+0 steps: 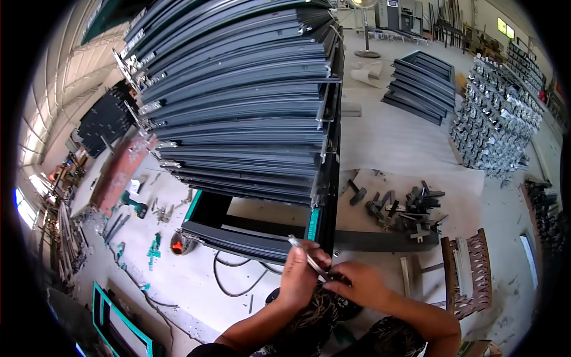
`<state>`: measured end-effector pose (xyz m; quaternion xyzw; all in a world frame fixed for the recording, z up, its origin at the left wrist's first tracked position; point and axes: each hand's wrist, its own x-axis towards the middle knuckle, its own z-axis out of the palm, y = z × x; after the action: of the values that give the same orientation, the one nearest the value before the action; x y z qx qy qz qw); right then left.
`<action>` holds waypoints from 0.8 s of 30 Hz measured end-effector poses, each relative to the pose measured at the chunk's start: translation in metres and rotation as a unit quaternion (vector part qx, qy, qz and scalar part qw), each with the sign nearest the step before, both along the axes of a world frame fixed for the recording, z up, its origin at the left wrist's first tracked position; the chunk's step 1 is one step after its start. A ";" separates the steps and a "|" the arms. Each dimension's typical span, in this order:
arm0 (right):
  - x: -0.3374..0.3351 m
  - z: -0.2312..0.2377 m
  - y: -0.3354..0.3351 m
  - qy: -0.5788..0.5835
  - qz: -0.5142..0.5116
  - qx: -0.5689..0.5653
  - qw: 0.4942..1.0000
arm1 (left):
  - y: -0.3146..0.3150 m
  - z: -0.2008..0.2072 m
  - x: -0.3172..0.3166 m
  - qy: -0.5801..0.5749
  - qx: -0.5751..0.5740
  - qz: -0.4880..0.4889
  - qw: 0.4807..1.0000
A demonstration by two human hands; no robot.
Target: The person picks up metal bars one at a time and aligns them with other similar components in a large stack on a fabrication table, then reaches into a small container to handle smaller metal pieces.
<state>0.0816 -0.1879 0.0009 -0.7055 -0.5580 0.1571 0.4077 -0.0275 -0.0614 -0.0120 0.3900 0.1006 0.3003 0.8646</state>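
Observation:
My left hand (298, 278) is closed around a thin silver metal strip (313, 262), whose upper end sticks out past the thumb. My right hand (360, 284) pinches at the strip's lower end, where the fingers hide what else they may hold. Both hands are close together above my knees. Just beyond them lies a dark grey metal frame (250, 239) with teal tape on its edges. Over that frame rises a tall stack of dark grey frames (238, 116).
Right of the stack, dark metal corner pieces (395, 208) are heaped on a sheet. A brown slotted stand (476, 273) is at lower right. Left on the floor lie a green power drill (134, 205) and a round container (183, 244). Silver parts (496, 119) are piled farther right.

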 end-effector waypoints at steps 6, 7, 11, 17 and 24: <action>0.011 -0.015 -0.020 -0.010 -0.037 0.032 0.999 | -0.033 0.007 0.019 -0.003 -0.036 -0.006 0.999; 0.014 -0.017 -0.023 -0.001 -0.031 0.034 0.999 | -0.037 0.009 0.024 0.014 -0.030 -0.007 0.999; 0.025 -0.003 -0.038 0.122 -0.017 0.014 0.992 | -0.048 0.010 0.038 0.064 -0.003 -0.004 0.998; 0.028 -0.002 -0.050 0.218 0.021 0.058 0.974 | -0.065 0.026 0.033 0.111 -0.005 0.007 0.994; 0.017 -0.007 -0.056 0.127 0.021 0.147 0.981 | -0.096 0.054 0.010 0.155 0.103 0.116 0.976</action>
<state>0.0984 -0.2439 -0.0062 -0.6000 -0.5335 0.1703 0.5713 -0.0173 -0.1576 0.0418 0.5040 0.2469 0.3435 0.7530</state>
